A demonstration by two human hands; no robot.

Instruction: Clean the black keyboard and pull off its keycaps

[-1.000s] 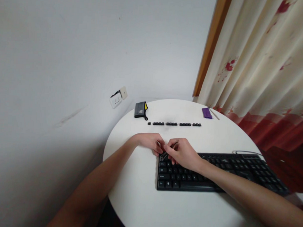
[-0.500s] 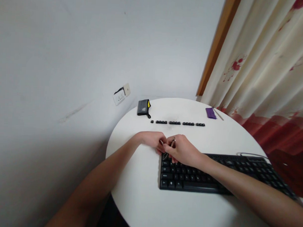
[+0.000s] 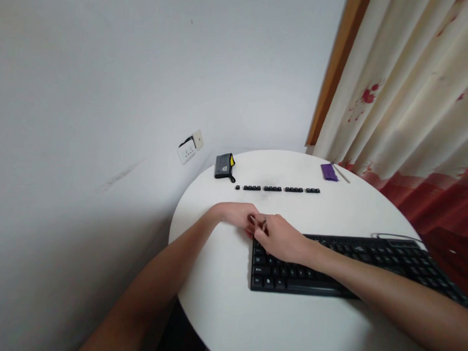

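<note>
My right hand [image 3: 281, 239] is closed in a pinch above the upper left corner of the black keyboard [image 3: 314, 287]. Between its fingers shows a small thin metal tool [image 3: 264, 223], which looks like a wire keycap puller; its lower end is hidden. My left hand [image 3: 238, 214] meets the right one at that corner, fingers curled and pressed together. Whatever the left fingers hold is out of sight. Behind the hands, small black keycaps [image 3: 272, 188] lie in a row of short groups, with a single keycap [image 3: 237, 187] at the left end.
A round white table [image 3: 229, 308] carries everything. Towards its back stand a grey-black pouch [image 3: 224, 166] and a purple packet [image 3: 329, 172] beside a thin pale stick [image 3: 341, 174]. The keyboard's cable [image 3: 396, 235] curves behind it. Wall and curtain [image 3: 398, 99] border the table.
My right hand has shifted slightly down and turned, and the wire loop seen below its fingers is now hidden. The left hand stays close by. The whole view has moved a little.
</note>
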